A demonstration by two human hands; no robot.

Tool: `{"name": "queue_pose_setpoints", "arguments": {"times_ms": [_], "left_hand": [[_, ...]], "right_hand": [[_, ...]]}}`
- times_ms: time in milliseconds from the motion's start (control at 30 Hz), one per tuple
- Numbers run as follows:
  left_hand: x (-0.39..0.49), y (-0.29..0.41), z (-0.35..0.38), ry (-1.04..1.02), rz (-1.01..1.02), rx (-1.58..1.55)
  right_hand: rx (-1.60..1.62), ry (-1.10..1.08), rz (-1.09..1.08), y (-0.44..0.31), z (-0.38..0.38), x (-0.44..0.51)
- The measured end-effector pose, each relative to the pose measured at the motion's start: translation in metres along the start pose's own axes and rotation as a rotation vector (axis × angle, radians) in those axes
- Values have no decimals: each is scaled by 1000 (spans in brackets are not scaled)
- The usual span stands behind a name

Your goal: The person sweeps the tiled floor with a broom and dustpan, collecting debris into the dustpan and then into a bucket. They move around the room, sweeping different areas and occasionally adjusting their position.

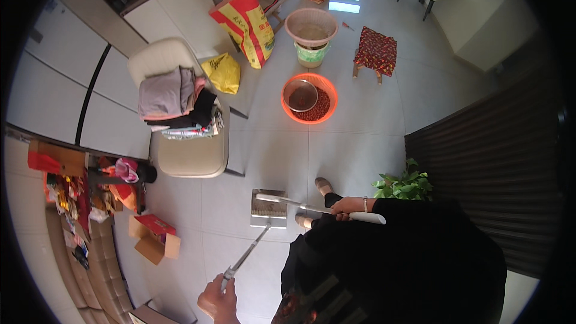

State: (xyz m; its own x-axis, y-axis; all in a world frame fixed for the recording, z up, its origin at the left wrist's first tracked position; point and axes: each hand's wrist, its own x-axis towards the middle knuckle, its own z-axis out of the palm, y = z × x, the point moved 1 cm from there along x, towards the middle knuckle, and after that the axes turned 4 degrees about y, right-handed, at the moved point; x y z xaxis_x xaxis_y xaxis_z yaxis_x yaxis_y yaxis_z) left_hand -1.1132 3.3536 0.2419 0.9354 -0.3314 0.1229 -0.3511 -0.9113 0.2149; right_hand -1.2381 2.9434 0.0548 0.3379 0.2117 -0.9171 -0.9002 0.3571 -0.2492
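My left hand (217, 299) grips the grey telescopic handle (247, 252) of a long-handled dustpan. Grey and toothed along one edge, the dustpan (268, 220) lies on the tiled floor in front of my feet. In my right hand (346, 207) is the white and grey handle of a broom (315, 208), its thick white grip sticking out behind the wrist. The broom's lower end reaches over the dustpan; its bristles are hard to make out. My brown shoes (323, 185) stand just beside the dustpan.
Ahead, an orange basket (334, 99) holds dark red bits and a metal sieve (302, 95). Behind it, a pink basin (311, 18) sits on a bucket (310, 57). A chair (193, 157) bears folded clothes. An opened carton (150, 245) lies left; a leafy plant (405, 185) stands right.
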Motion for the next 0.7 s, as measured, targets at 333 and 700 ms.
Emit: {"name": "queue_pose_setpoints", "arguments": {"times_ms": [333,700], "left_hand": [[46,65,-9,1,165,-227],[83,129,0,121,363,-325]], "right_hand": [[1151,-299,2,7,-48,-45],[1444,6,-320,29,-124,-36]]}}
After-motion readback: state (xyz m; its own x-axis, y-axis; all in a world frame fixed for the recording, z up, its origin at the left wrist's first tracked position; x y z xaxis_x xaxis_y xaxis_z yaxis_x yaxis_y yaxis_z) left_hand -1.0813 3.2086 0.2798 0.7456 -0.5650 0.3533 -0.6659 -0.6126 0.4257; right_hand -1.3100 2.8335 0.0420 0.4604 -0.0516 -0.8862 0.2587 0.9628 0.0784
